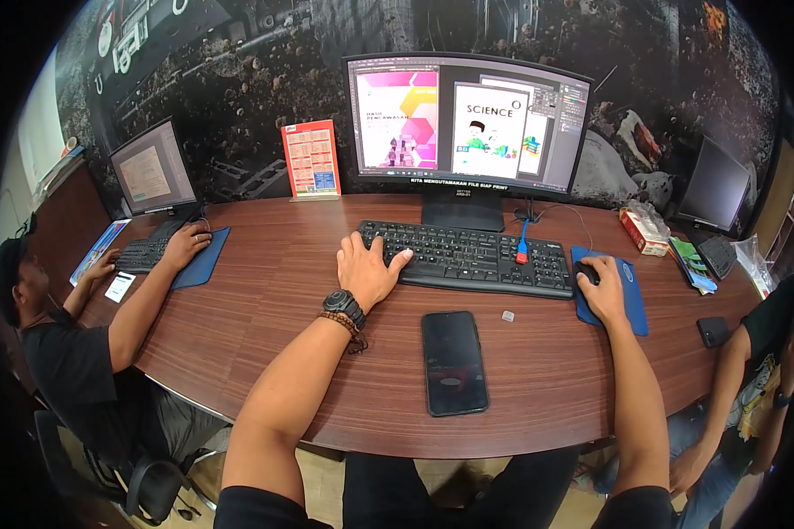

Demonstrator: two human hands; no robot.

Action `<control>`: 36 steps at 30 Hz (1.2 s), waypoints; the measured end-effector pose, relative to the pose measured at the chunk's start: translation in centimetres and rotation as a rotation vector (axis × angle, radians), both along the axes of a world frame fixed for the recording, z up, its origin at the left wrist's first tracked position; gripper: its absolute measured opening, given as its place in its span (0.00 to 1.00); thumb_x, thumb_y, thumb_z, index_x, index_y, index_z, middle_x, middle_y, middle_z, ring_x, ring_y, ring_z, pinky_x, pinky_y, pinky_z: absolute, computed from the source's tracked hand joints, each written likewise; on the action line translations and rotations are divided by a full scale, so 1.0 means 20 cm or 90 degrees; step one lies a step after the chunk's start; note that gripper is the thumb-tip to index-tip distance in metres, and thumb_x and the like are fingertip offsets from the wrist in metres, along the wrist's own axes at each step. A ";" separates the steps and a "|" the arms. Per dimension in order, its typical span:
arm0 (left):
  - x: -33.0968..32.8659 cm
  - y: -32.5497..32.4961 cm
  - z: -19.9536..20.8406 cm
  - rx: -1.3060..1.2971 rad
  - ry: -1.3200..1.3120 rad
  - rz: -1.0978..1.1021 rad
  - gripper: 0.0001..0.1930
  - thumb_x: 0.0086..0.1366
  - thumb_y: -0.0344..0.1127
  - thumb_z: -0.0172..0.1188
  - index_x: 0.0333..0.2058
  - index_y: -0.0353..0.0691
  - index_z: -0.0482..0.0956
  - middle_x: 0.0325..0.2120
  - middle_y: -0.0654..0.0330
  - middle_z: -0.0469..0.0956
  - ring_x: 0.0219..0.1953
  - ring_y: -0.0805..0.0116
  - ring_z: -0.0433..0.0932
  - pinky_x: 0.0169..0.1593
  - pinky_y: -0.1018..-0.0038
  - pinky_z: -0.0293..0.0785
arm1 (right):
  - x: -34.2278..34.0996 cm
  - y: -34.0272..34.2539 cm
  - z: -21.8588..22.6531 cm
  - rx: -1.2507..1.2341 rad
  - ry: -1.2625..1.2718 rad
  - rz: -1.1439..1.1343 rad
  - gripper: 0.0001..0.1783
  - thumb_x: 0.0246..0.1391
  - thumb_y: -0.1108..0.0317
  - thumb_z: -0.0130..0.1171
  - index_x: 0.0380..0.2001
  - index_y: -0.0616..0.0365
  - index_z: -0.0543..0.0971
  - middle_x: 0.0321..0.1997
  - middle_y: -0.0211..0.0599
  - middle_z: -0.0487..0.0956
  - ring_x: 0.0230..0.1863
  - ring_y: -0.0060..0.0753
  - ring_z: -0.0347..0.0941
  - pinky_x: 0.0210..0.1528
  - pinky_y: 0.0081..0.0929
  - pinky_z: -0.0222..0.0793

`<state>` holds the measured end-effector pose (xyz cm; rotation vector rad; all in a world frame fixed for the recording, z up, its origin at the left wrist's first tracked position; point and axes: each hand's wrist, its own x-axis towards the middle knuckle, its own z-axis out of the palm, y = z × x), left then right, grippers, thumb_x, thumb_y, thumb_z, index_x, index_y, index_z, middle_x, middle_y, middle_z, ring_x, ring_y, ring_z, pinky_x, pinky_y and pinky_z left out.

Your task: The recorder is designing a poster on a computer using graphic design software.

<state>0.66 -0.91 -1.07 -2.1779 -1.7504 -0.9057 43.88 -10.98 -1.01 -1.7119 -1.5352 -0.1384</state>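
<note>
My left hand [368,269] rests at the left end of a black keyboard [476,256], fingers apart on the keys and thumb reaching right. A watch [344,309] and a bead bracelet are on that wrist. At the right, my right hand [602,286] is wrapped over a dark computer mouse [585,274] on a blue mouse pad [633,300]. Behind the keyboard stands a wide monitor [445,166] showing a pink page and a white page with cartoon figures. A blue cable with a red plug [522,256] lies across the keyboard.
Nearer me lie a black phone [455,363] and a small grey key-like square [508,316]. A red calendar [312,159] stands behind. A person [71,344] types at the left; another [750,388] sits at the right, near a second phone [713,332] and a box [644,232].
</note>
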 end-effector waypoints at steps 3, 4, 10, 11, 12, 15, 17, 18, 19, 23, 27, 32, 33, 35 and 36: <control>0.00 0.00 0.00 0.007 0.001 0.000 0.38 0.66 0.68 0.52 0.52 0.34 0.81 0.50 0.42 0.71 0.54 0.46 0.67 0.58 0.55 0.64 | 0.00 0.00 0.00 0.000 0.005 0.008 0.19 0.52 0.64 0.64 0.47 0.55 0.82 0.53 0.43 0.75 0.56 0.49 0.73 0.59 0.40 0.69; 0.00 0.00 0.00 0.005 0.001 -0.001 0.38 0.66 0.68 0.52 0.52 0.34 0.81 0.49 0.42 0.71 0.54 0.47 0.66 0.57 0.55 0.64 | 0.00 0.00 0.00 0.000 0.006 0.011 0.19 0.52 0.63 0.64 0.47 0.55 0.82 0.53 0.43 0.75 0.56 0.49 0.73 0.59 0.40 0.69; 0.00 0.00 0.01 -0.012 0.004 -0.001 0.38 0.67 0.68 0.51 0.53 0.34 0.81 0.50 0.42 0.71 0.54 0.46 0.66 0.58 0.55 0.64 | 0.00 0.00 0.00 -0.011 0.005 0.004 0.19 0.52 0.62 0.63 0.48 0.55 0.82 0.54 0.44 0.74 0.58 0.50 0.72 0.60 0.40 0.69; 0.00 0.00 0.01 -0.013 0.006 0.000 0.38 0.67 0.68 0.51 0.53 0.34 0.81 0.50 0.42 0.70 0.54 0.46 0.66 0.58 0.55 0.64 | 0.00 0.00 0.00 -0.012 0.007 0.003 0.19 0.52 0.62 0.63 0.48 0.55 0.82 0.54 0.44 0.74 0.58 0.50 0.72 0.60 0.40 0.69; 0.00 0.00 0.01 -0.013 0.006 -0.001 0.38 0.67 0.68 0.51 0.53 0.34 0.81 0.50 0.42 0.70 0.54 0.46 0.66 0.58 0.55 0.64 | 0.00 0.00 0.00 -0.012 0.007 0.003 0.19 0.52 0.62 0.63 0.48 0.55 0.82 0.54 0.44 0.74 0.58 0.50 0.72 0.60 0.40 0.69; 0.00 -0.01 0.01 -0.010 0.008 0.002 0.38 0.67 0.68 0.51 0.53 0.34 0.81 0.51 0.42 0.70 0.54 0.46 0.66 0.58 0.55 0.64 | 0.00 0.00 0.00 -0.015 0.004 -0.001 0.19 0.52 0.62 0.63 0.48 0.56 0.82 0.55 0.44 0.74 0.58 0.50 0.72 0.60 0.41 0.69; 0.00 -0.01 0.00 -0.008 0.005 0.002 0.38 0.67 0.68 0.51 0.53 0.34 0.81 0.51 0.42 0.70 0.54 0.47 0.66 0.58 0.55 0.64 | -0.01 -0.01 0.01 -0.019 0.005 0.001 0.19 0.52 0.62 0.63 0.48 0.56 0.82 0.55 0.44 0.74 0.58 0.50 0.72 0.60 0.41 0.69; 0.00 -0.01 0.01 -0.008 0.005 0.003 0.38 0.67 0.68 0.51 0.53 0.34 0.81 0.51 0.42 0.70 0.54 0.47 0.66 0.58 0.55 0.64 | -0.01 -0.01 0.01 -0.019 0.005 0.002 0.19 0.52 0.62 0.63 0.48 0.56 0.82 0.55 0.44 0.74 0.58 0.50 0.72 0.60 0.41 0.69; 0.00 -0.01 0.01 -0.010 0.004 0.003 0.38 0.67 0.68 0.52 0.53 0.34 0.81 0.51 0.42 0.70 0.55 0.47 0.66 0.58 0.55 0.64 | -0.01 -0.01 0.01 -0.017 0.004 0.001 0.19 0.52 0.63 0.63 0.48 0.56 0.82 0.54 0.44 0.74 0.58 0.50 0.72 0.60 0.41 0.69; 0.00 0.00 0.01 -0.007 0.003 -0.001 0.38 0.67 0.68 0.52 0.53 0.34 0.81 0.51 0.42 0.70 0.55 0.47 0.66 0.58 0.55 0.64 | 0.00 0.00 0.01 -0.011 0.002 0.005 0.19 0.53 0.63 0.62 0.48 0.56 0.82 0.54 0.43 0.75 0.57 0.50 0.73 0.60 0.40 0.69; 0.00 0.00 0.01 -0.016 0.005 0.000 0.39 0.67 0.68 0.51 0.53 0.34 0.81 0.51 0.42 0.70 0.55 0.47 0.66 0.58 0.55 0.64 | 0.00 0.00 0.00 -0.009 0.000 0.006 0.19 0.52 0.63 0.63 0.48 0.56 0.82 0.54 0.43 0.75 0.57 0.50 0.73 0.59 0.40 0.70; 0.00 -0.01 0.01 -0.014 0.007 0.005 0.39 0.67 0.68 0.51 0.53 0.34 0.81 0.52 0.42 0.70 0.55 0.47 0.66 0.58 0.55 0.64 | 0.00 0.00 0.00 -0.001 -0.002 0.009 0.19 0.52 0.64 0.63 0.47 0.56 0.82 0.53 0.43 0.75 0.56 0.50 0.74 0.59 0.40 0.70; 0.00 -0.01 0.01 -0.014 0.007 0.004 0.39 0.67 0.68 0.51 0.53 0.34 0.81 0.52 0.42 0.70 0.55 0.47 0.66 0.58 0.55 0.64 | 0.00 0.00 0.00 -0.001 -0.002 0.008 0.19 0.52 0.64 0.63 0.47 0.56 0.82 0.53 0.43 0.75 0.56 0.50 0.74 0.59 0.40 0.70; 0.00 -0.01 0.02 -0.028 0.007 0.003 0.40 0.67 0.69 0.50 0.54 0.34 0.81 0.52 0.42 0.70 0.56 0.47 0.66 0.59 0.55 0.63 | 0.00 0.00 0.00 0.006 -0.001 0.013 0.19 0.52 0.64 0.63 0.47 0.56 0.82 0.53 0.43 0.75 0.56 0.50 0.74 0.59 0.40 0.70; 0.00 -0.01 0.02 -0.027 0.007 0.004 0.40 0.67 0.69 0.50 0.54 0.34 0.81 0.52 0.42 0.70 0.56 0.47 0.66 0.59 0.55 0.63 | 0.00 0.00 0.00 0.006 -0.002 0.013 0.19 0.52 0.64 0.63 0.47 0.56 0.82 0.53 0.43 0.75 0.56 0.50 0.74 0.59 0.40 0.70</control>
